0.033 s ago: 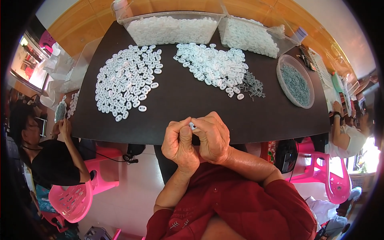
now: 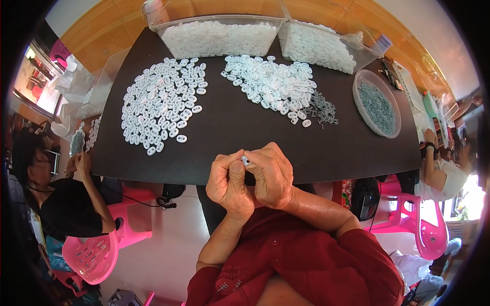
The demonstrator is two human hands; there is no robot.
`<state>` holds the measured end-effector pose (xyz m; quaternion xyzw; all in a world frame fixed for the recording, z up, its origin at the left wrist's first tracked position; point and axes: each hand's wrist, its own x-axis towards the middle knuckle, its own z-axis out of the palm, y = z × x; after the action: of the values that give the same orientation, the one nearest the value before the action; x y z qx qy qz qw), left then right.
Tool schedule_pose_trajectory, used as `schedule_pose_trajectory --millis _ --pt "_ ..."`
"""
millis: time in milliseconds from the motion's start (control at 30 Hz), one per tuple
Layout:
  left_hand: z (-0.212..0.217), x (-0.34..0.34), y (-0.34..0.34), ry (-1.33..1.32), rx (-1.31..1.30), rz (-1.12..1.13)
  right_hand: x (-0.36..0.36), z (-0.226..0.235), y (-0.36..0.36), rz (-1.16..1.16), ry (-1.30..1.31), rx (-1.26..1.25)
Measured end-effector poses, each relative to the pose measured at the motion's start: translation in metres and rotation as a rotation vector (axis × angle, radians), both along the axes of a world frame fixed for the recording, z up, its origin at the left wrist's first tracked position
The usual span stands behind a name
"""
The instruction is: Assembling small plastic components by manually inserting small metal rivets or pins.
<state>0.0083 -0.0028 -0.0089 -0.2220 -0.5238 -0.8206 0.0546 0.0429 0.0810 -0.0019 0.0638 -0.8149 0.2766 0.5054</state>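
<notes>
My left hand [image 2: 229,184] and my right hand [image 2: 270,174] meet over the table's near edge. Between their fingertips they pinch one small white oval plastic piece [image 2: 245,160] with dark holes; the fingers cover most of it. Beyond my hands, similar white oval pieces with two holes lie in a spread-out group [image 2: 161,102] at the left. Another heap of white pieces [image 2: 273,84] lies at the middle back. Touching that heap's right side is a small pile of grey screws or pins [image 2: 322,109].
Two clear bins, one at the back [image 2: 219,55] and one to its right [image 2: 326,64], hold more white pieces. A round clear tub [image 2: 397,130] of grey-green pins stands at the right. Co-workers sit at the left [image 2: 69,204] and right [image 2: 444,176], near pink chairs [image 2: 94,260].
</notes>
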Motion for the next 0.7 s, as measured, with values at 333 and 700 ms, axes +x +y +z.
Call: schedule_pose_trajectory --millis 333,700 --pt "0.000 -0.002 0.003 -0.006 -0.039 -0.017 0.000 0.006 0.001 0.007 -0.026 -0.094" --pt "0.008 0.000 0.001 -0.214 -0.040 -0.242 0.007 0.021 0.023 -0.021 -0.100 -0.080"
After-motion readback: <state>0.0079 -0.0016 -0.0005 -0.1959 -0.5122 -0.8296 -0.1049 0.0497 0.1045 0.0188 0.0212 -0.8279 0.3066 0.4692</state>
